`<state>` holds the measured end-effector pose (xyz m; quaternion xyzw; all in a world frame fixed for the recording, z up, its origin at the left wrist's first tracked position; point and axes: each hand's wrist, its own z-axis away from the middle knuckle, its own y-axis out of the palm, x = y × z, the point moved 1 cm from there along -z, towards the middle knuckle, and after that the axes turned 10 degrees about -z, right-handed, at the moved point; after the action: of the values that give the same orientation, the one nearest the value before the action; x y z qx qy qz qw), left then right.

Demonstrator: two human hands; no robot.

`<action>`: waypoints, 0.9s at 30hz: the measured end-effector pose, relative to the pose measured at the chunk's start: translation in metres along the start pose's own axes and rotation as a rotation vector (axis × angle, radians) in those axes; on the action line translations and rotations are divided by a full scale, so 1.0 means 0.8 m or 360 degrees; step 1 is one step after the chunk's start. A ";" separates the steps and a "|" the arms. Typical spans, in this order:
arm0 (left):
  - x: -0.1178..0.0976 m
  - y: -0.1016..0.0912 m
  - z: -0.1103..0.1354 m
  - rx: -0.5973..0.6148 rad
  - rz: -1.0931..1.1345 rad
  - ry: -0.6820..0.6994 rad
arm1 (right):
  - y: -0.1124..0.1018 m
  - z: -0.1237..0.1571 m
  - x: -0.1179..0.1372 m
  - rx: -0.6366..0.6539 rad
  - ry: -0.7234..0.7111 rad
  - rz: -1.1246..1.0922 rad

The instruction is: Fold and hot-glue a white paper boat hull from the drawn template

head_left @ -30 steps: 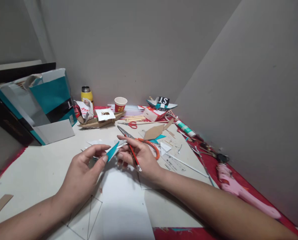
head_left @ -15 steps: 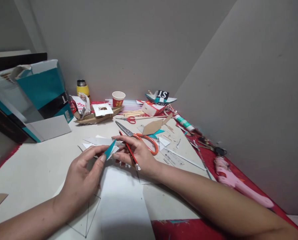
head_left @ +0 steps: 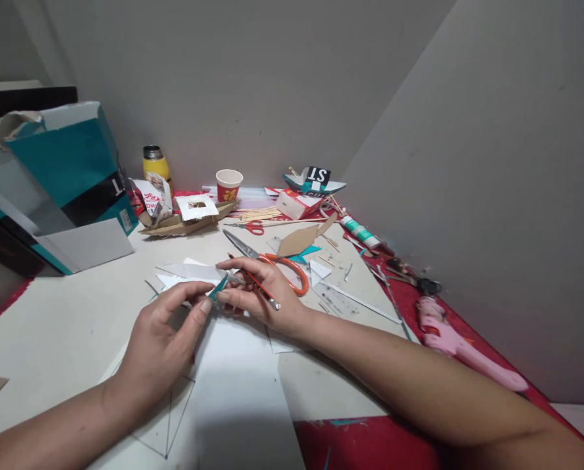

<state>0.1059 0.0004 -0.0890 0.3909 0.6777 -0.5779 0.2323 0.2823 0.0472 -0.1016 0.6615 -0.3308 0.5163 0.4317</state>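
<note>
My left hand [head_left: 171,326] pinches a small teal and white piece of card [head_left: 218,287] between thumb and fingertips. Against the card's right side, the thumb and fingers of my right hand [head_left: 262,287] also close on it. A red and black pencil [head_left: 260,289] lies through my right hand, its metal end pointing toward me. Beneath both hands is a white sheet of card [head_left: 243,391]. Large orange-handled scissors [head_left: 294,275] rest just beyond my right hand, blades partly apart. White card scraps [head_left: 174,274] lie behind my left fingers.
A teal box [head_left: 71,176] stands at left. Farther back are a cardboard boat [head_left: 184,227], a paper cup [head_left: 229,186], a yellow bottle [head_left: 155,166], small red scissors [head_left: 254,226] and a teal boat [head_left: 314,183]. A pink glue gun [head_left: 448,336] lies at right.
The teal card has tilted and shows a narrower face. My right thumb and fingers have come in against it. The pencil has shifted slightly with my right hand.
</note>
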 end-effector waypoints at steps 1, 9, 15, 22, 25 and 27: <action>0.000 0.000 0.000 -0.0005 -0.0008 -0.0012 | 0.000 0.000 0.000 0.0005 0.0008 -0.0006; 0.001 0.004 0.002 0.0008 -0.0104 0.0098 | 0.001 0.007 0.001 -0.0004 -0.0060 0.0117; -0.017 -0.010 0.003 0.0071 -0.0189 0.0291 | 0.000 0.006 0.011 -0.0105 -0.0221 0.0506; -0.049 -0.066 -0.014 -0.0216 -0.0493 0.0305 | -0.012 0.010 0.061 0.0119 -0.0350 0.1091; -0.041 -0.048 -0.015 0.0280 -0.0285 0.0130 | -0.006 0.018 0.072 0.0319 -0.0393 0.1223; -0.031 -0.027 -0.012 0.0442 -0.0131 0.0128 | 0.000 0.020 0.068 0.0390 -0.0370 0.1183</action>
<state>0.1045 0.0028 -0.0546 0.4139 0.6156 -0.6589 0.1248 0.3018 0.0329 -0.0504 0.5973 -0.5301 0.5946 0.0935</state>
